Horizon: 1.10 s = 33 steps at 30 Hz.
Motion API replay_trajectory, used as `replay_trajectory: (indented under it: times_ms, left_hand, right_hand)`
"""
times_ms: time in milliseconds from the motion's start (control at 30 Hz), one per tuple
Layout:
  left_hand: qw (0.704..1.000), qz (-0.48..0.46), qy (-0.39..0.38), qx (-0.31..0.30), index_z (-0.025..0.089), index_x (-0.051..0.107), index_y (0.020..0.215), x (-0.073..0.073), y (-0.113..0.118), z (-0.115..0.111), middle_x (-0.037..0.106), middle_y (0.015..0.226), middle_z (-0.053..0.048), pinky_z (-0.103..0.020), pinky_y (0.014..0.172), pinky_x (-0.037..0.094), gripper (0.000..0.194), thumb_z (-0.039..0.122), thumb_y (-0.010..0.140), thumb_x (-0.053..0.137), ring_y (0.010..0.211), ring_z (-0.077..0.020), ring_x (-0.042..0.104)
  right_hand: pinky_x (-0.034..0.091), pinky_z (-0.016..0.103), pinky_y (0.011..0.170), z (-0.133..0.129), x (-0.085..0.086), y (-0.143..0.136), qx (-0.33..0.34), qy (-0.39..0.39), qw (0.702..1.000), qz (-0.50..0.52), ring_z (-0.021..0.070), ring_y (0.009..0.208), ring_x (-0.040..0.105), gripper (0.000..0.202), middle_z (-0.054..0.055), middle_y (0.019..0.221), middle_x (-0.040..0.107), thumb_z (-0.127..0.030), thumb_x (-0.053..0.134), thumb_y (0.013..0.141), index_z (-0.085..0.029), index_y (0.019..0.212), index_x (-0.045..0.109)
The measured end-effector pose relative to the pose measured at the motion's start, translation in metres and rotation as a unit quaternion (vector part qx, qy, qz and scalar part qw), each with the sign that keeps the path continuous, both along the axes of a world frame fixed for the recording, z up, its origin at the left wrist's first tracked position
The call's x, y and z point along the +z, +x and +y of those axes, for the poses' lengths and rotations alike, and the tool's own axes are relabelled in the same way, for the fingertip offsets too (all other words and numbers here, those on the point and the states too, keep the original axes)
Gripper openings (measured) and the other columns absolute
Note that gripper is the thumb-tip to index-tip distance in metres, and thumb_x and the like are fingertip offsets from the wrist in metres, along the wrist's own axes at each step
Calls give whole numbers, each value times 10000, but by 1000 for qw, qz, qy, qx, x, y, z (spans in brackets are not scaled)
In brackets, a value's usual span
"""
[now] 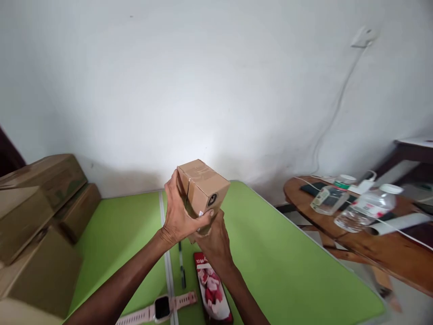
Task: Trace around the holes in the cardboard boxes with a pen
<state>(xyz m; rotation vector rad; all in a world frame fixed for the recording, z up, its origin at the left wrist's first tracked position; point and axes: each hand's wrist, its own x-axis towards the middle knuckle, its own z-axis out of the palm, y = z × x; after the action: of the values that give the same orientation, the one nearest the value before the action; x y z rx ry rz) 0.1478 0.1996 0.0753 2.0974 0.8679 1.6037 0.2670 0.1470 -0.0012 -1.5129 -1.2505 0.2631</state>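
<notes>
A small taped cardboard box [211, 183] with a round dark sticker on its end is held up, tilted, above the green table [274, 253]. My left hand [181, 214] grips its left side, fingers up along the edge and thumb across the lower front. Below the box, my right hand [214, 237] supports it from underneath, its fingers mostly hidden. Under the hands on the table lie a red box with a fruit picture [214, 293], a pink-strapped watch [162, 308] and a thin dark pen-like item [182, 271].
Several cardboard boxes [40, 266] are stacked at the table's left. To the right, a brown wooden table [365, 246] bears two plastic bottles [329, 198], a white charger [365, 186] and cables. A white wall [203, 81] stands behind.
</notes>
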Motion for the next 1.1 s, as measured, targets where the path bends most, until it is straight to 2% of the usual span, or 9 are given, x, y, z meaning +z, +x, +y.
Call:
replay_trajectory:
  times_ms: [167,267,433,533,600,667,833,967,1100]
  left_hand:
    - [990,54,-83,-97,236,-47,1753,-16,54,56,305,1633,-246,-705,1281,337,1461,512,715,944,1579,-465,312]
    - [967,113,-168,-153,259,-63,1764,-32,62,74,243,1694,-260,-742,1252,359,1402,586,795,896,1614,-486,279]
    - [935,184,-253,-168,356,142,1766,-59,27,80,344,1642,-190,-586,1035,599,975,556,995,704,1503,-421,480]
    - [925,205,-293,-131,377,266,1735,-70,-6,85,419,1587,-166,-490,877,651,862,569,1007,686,1408,-399,567]
    - [922,210,-310,-101,365,322,1714,-76,-25,88,462,1559,-161,-485,868,658,822,586,1009,680,1368,-386,599]
    - [921,207,-321,-79,356,374,1690,-83,-41,90,508,1531,-154,-516,928,653,777,602,1016,671,1334,-370,628]
    - [920,195,-333,-65,371,456,1642,-96,-60,83,549,1534,-128,-563,1068,605,667,578,1042,659,1320,-335,652]
    - [923,175,-335,-68,388,517,1600,-99,-66,72,592,1482,-110,-552,1045,620,624,572,1029,687,1270,-321,677]
    - [922,148,-353,-59,414,546,1575,-95,-76,57,588,1479,-96,-538,1059,613,579,549,1032,699,1265,-304,668]
  right_hand:
    - [554,510,875,52,-12,74,-80,-26,996,27,399,1045,688,594,163,1109,703,-536,761,704,-277,1109,413]
    - [565,484,866,88,-21,121,-81,-43,994,64,392,1083,695,660,182,1195,709,-518,809,661,-271,1129,414]
    - [595,426,927,148,-43,188,-26,-51,988,140,316,1129,694,688,138,1260,729,-432,877,681,-229,1223,504]
    - [610,434,944,180,-49,222,5,-71,982,176,271,1095,710,495,90,1210,743,-362,859,854,-189,1246,612]
    - [631,430,915,198,-48,242,22,-92,978,188,239,1042,729,327,73,1198,740,-351,797,989,-175,1237,676]
    - [647,425,893,213,-43,259,33,-116,974,192,227,1021,741,273,73,1209,742,-363,753,1050,-171,1239,709]
    - [664,442,914,241,-39,271,22,-160,970,183,247,1073,754,311,87,1281,746,-370,757,1056,-169,1291,719]
    - [664,458,933,248,-48,256,-38,-167,972,163,253,1103,752,333,98,1317,735,-368,755,1058,-175,1325,706]
    - [641,503,1002,240,-49,234,-82,-149,976,134,277,1177,732,342,107,1367,718,-362,760,1052,-183,1338,704]
